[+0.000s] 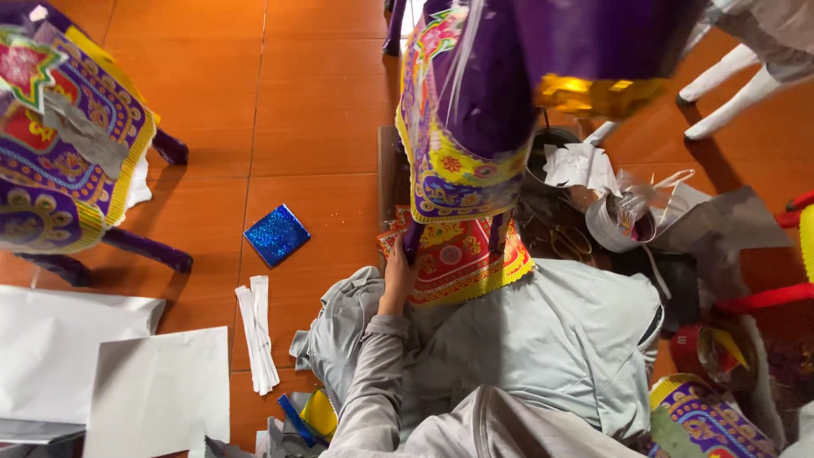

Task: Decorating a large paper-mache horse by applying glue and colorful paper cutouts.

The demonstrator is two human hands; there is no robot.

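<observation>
**Left grip closing on a purple leg of the paper figure**

Gripping with curled fingers, the left hand (397,273) is closing around a thin purple leg (412,240) of the large purple paper animal figure with a gold, red and yellow patterned drape (462,127), which is standing right in front of the person's grey-clad knees. Whether the right hand is showing anywhere is something I cannot tell, so its grip stays unknown. Under the figure, a red and yellow fringed patterned paper panel (458,263) is lying against the lap, touching the held leg.

Left of the knees, a bundle of white paper strips (257,331) is resting on the orange tiled floor (322,102), with large white paper sheets (157,394) spreading out at the lower left corner. A little farther out, a shiny blue glitter square (276,234) is lying flat on the tiles. Right of the figure, crumpled white paper scraps (578,165) are piling near a dark round pot.

Well apart at the far left, a second purple patterned paper figure (64,136) is standing on its own purple legs.
</observation>
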